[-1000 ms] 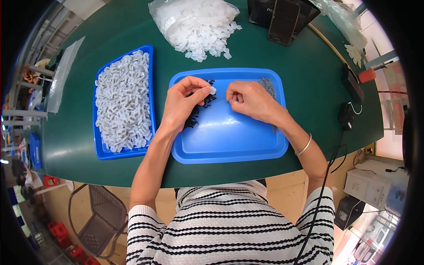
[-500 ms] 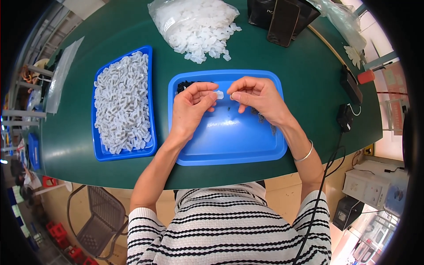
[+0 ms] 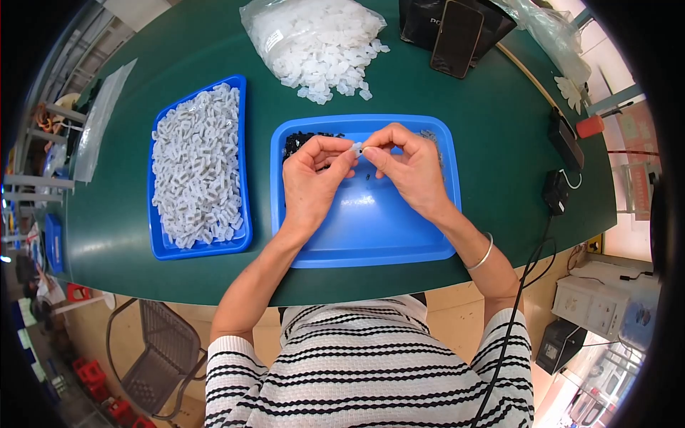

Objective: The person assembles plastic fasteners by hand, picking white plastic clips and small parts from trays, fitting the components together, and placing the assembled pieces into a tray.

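Above the blue tray (image 3: pixel 371 253) my two hands meet at the fingertips. Between the thumb and index finger of my left hand (image 3: pixel 312 184) is a small translucent white plastic piece (image 3: pixel 357 147). My right hand (image 3: pixel 412 171) pinches at the right end of that piece; what it holds there is too small to make out. Small black parts (image 3: pixel 303 139) lie in the tray's far left corner, partly behind my left hand. Small greyish metal-looking parts (image 3: pixel 431 137) lie along its right side, partly covered by my right hand.
To the left stands a deeper blue tray (image 3: pixel 248 235) full of whitish plastic pieces (image 3: pixel 196 164). A clear bag (image 3: pixel 260 32) spills translucent pieces (image 3: pixel 335 64) at the back. A phone (image 3: pixel 457 39) leans against a black bag (image 3: pixel 417 21). A black cable (image 3: pixel 529 271) hangs at right.
My right hand has moved left and closed the gap, so its fingertips now meet the plastic piece in my left hand. More of the metal-looking parts at the tray's far right shows.
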`<state>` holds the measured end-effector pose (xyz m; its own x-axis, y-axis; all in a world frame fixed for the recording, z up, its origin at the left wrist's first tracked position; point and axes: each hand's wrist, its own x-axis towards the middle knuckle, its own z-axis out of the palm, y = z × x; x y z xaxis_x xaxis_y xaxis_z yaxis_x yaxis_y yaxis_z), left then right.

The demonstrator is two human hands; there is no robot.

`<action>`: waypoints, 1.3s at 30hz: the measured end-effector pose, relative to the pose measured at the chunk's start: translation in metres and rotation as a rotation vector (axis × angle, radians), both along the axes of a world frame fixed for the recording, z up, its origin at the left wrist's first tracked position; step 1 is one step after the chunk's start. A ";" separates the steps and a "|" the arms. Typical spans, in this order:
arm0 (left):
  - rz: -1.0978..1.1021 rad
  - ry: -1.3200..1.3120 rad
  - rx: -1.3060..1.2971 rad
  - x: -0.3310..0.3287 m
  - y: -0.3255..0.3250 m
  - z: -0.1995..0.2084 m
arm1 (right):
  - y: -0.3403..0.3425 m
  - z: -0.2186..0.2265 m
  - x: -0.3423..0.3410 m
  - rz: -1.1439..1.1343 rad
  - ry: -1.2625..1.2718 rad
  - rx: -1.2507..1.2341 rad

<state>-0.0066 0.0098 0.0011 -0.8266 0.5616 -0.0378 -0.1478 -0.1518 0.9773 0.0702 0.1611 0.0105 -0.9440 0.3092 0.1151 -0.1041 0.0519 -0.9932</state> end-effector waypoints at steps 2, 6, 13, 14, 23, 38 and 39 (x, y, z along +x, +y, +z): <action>0.005 0.015 -0.001 0.003 0.001 0.001 | 0.001 -0.004 0.000 -0.023 0.011 0.021; 0.005 0.037 -0.022 0.006 0.000 0.001 | 0.002 -0.002 0.001 -0.040 0.055 0.229; 0.025 0.185 -0.111 0.011 0.000 0.004 | 0.005 0.009 0.004 -0.054 0.198 0.737; 0.034 0.242 -0.137 0.012 0.000 0.004 | 0.005 0.009 0.004 -0.056 0.197 0.736; -0.022 0.169 -0.078 0.006 -0.001 0.001 | 0.003 0.005 0.004 -0.088 0.102 0.470; 0.007 0.137 -0.066 0.004 -0.002 -0.004 | 0.007 0.003 0.001 0.141 -0.097 -0.049; 0.004 0.137 -0.066 0.005 -0.002 -0.003 | 0.007 0.003 0.001 0.133 -0.113 -0.033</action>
